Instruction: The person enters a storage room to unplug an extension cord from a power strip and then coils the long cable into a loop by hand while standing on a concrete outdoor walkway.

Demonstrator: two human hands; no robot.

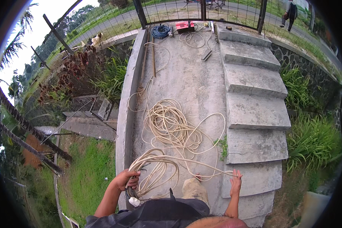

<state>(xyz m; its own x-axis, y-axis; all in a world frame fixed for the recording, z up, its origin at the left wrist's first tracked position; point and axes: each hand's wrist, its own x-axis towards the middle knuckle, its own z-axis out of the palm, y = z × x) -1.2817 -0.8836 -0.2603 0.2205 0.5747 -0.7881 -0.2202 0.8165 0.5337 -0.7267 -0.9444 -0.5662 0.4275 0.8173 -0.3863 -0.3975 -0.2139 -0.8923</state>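
Observation:
My left hand (129,179) is closed round a bundle of cream cable loops (155,159) on the left, beside the low wall. A dark part of the bundle and a small white piece (134,201) show just below that hand. Out to the right, over the steps, my right hand (235,183) has a strand of the same cable between thumb and fingers, drawn across from the bundle. In front of me a loose, tangled heap of cream cable (171,123) lies on the concrete ramp (190,68). Single strands trail from it up the ramp.
Concrete steps (256,110) line the right side and a low wall (127,114) the left. A blue coil (160,31), a red box (184,26) and a wooden stick (153,57) lie near the wire gate (174,11). Beyond it a person (290,15) is on the road.

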